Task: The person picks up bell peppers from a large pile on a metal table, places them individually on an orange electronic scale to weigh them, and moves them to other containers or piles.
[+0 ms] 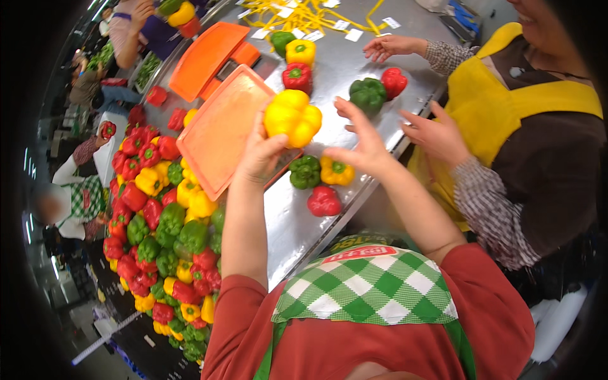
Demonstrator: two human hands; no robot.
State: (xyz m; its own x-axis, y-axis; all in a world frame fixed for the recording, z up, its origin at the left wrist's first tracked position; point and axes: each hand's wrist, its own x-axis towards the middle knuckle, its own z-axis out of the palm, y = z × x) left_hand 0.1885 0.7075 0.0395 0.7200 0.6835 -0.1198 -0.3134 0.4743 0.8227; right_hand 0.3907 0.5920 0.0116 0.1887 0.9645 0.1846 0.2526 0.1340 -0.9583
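A yellow bell pepper point(292, 118) is held up in my left hand point(260, 152), near the edge of an orange plastic scale tray point(228, 126). My right hand point(363, 137) is raised with its fingers apart, holding nothing. Below it on the steel table point(289, 228), a green bell pepper point(305, 172), a yellow-orange one point(337, 171) and a red one point(324, 201) sit close together. Beyond the held pepper, a green point(281, 42), a yellow point(300, 52) and a red pepper point(297, 77) form a row.
A large heap of mixed bell peppers point(161, 228) lies at left. A second orange tray point(209, 59) stands behind the first. On the right, a co-worker in a yellow apron point(456, 123) reaches around a green pepper point(368, 96) and a red one point(394, 83). Yellow tagged straps point(308, 16) lie farther back.
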